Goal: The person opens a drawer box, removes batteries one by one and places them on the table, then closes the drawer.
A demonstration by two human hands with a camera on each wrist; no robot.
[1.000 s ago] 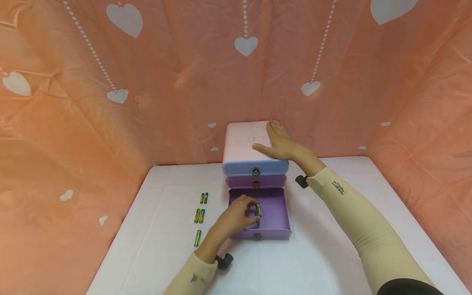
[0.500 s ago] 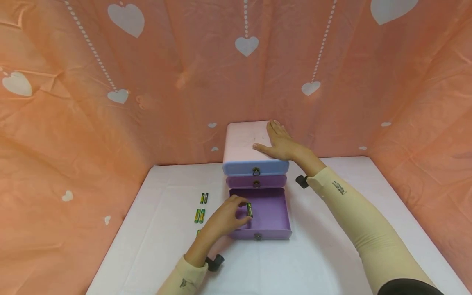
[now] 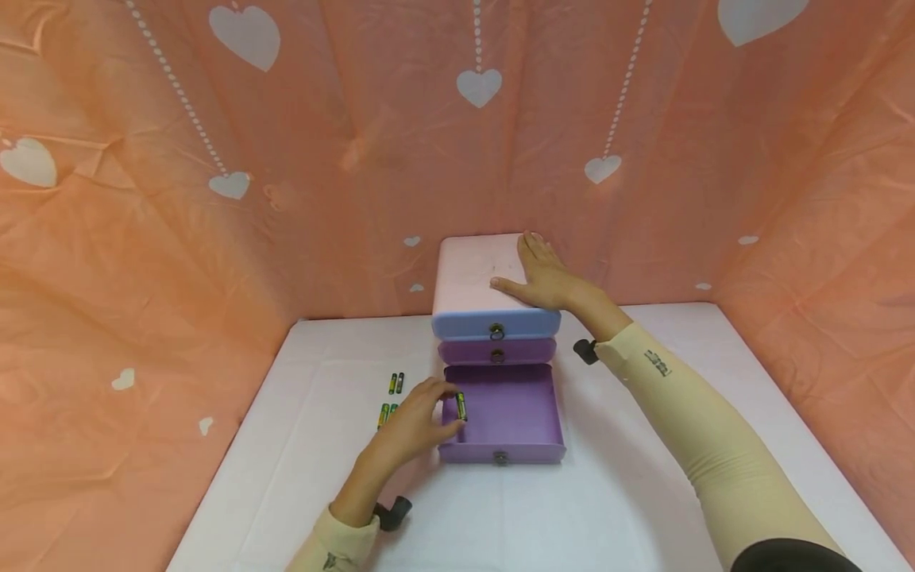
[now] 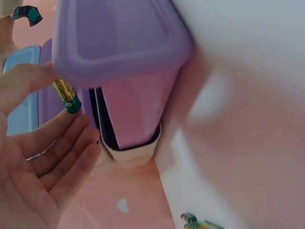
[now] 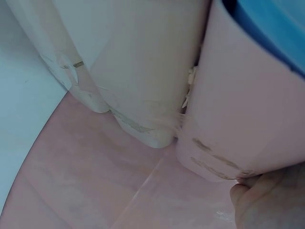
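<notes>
My left hand pinches a green-and-yellow battery between thumb and fingertips. It holds the battery above the left side of the pulled-out purple drawer, the lowest of a small drawer cabinet. From the left wrist view the battery shows its green end, close to the purple drawer front. My right hand rests flat on the cabinet's pink top, fingers straight. In the right wrist view only part of that hand appears, against the pink casing.
Left of the cabinet, two small batteries lie side by side on the white table. Nearer batteries are partly covered by my left hand. The blue top drawer and the purple middle one are pushed in. An orange curtain hangs behind.
My left hand has moved left with the battery, from over the drawer's middle to its left edge. It now covers more of the table batteries. The right hand has stayed put.
</notes>
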